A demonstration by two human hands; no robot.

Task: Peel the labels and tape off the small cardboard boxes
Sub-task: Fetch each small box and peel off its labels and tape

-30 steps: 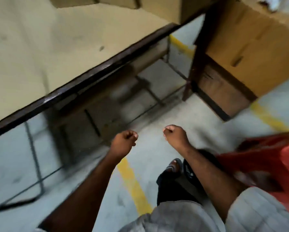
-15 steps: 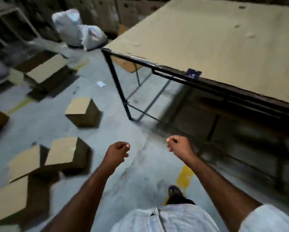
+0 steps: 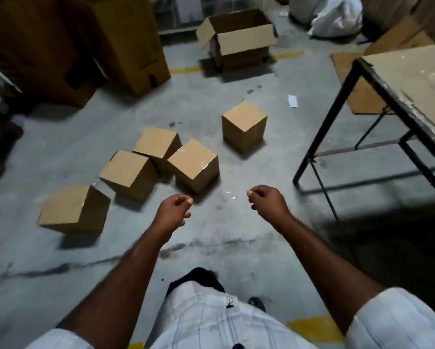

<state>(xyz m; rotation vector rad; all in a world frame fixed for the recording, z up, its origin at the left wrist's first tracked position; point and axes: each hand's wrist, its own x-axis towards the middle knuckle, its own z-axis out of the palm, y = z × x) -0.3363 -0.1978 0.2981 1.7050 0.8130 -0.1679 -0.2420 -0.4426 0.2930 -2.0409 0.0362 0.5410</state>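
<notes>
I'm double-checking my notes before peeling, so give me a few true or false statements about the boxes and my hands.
Five small closed brown cardboard boxes lie on the grey concrete floor. True.
The left hand holds a box. False: its grip is curled on nothing.
The large brown cardboard box behind them stands open. True.
The right hand rests on the black-framed wooden table. False: it is apart from it.
</notes>
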